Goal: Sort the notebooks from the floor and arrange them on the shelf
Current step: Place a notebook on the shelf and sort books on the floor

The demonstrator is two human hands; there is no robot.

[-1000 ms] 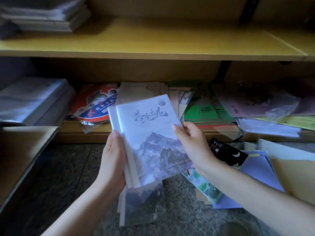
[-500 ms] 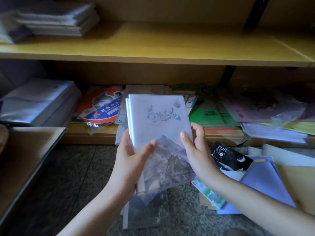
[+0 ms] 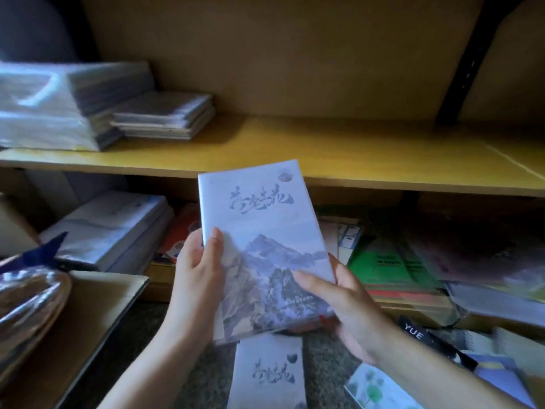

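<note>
A mountain-cover notebook (image 3: 262, 231) with brushed calligraphy on its pale front is held up, tilted slightly, in front of the edge of the upper shelf board (image 3: 339, 149), its top corner overlapping that edge in the view. Whether more copies lie under the top cover cannot be told. The left hand (image 3: 200, 273) grips its left edge, thumb laid on the cover and fingers hidden behind. The right hand (image 3: 351, 308) holds the lower right corner, thumb stretched across the mountain picture and fingers curled underneath. Directly below, a second notebook with the same cover (image 3: 268, 376) lies flat on the speckled floor (image 3: 191, 376). To the right on the floor lie a black notebook marked YUE (image 3: 415, 335) and other covers. On the upper board at the left sits a low stack of notebooks (image 3: 165, 116) beside a plastic-wrapped bundle (image 3: 44, 110). The lower shelf holds a white stack (image 3: 112, 228) and green books (image 3: 380, 261).
</note>
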